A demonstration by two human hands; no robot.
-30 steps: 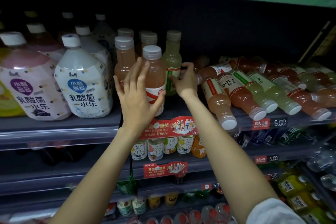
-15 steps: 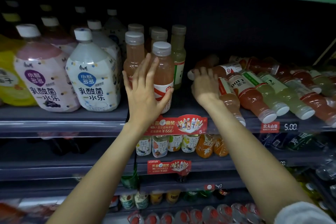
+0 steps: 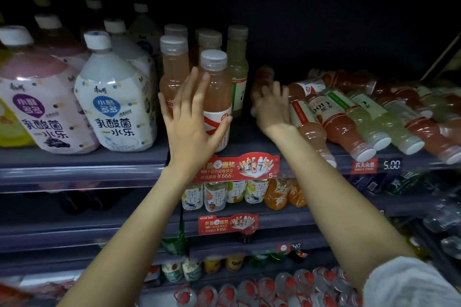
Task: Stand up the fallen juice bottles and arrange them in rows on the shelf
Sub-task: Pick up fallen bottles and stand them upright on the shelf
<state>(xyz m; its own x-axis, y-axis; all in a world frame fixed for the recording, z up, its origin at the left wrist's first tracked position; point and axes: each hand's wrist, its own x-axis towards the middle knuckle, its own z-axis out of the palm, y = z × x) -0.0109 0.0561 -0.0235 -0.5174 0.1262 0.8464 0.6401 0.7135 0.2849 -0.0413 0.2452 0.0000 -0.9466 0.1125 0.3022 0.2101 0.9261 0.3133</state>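
Note:
Several juice bottles stand upright mid-shelf: a pink one [image 3: 217, 92] in front, another pink one [image 3: 173, 70] and a pale green one [image 3: 238, 70] behind. My left hand [image 3: 192, 122] rests against the front pink bottle, fingers straight and spread, thumb on its label. To the right, several fallen juice bottles [image 3: 349, 119] lie in a pile, caps toward the shelf edge. My right hand [image 3: 272, 109] lies over the leftmost fallen bottle [image 3: 263, 75], thumb on one side and fingers over the other; it is blurred.
Large white and pink milk-drink jugs [image 3: 117, 102] fill the shelf [image 3: 249, 143] on the left. A red promo tag [image 3: 237, 166] and a 5.00 price tag [image 3: 391, 164] hang on its front edge. Lower shelves hold tea bottles [image 3: 214, 194] and water bottles [image 3: 249, 291].
My right hand has moved right, away from the standing bottles, onto the leftmost fallen bottle. My left hand has stayed on the front pink bottle. The view has shifted.

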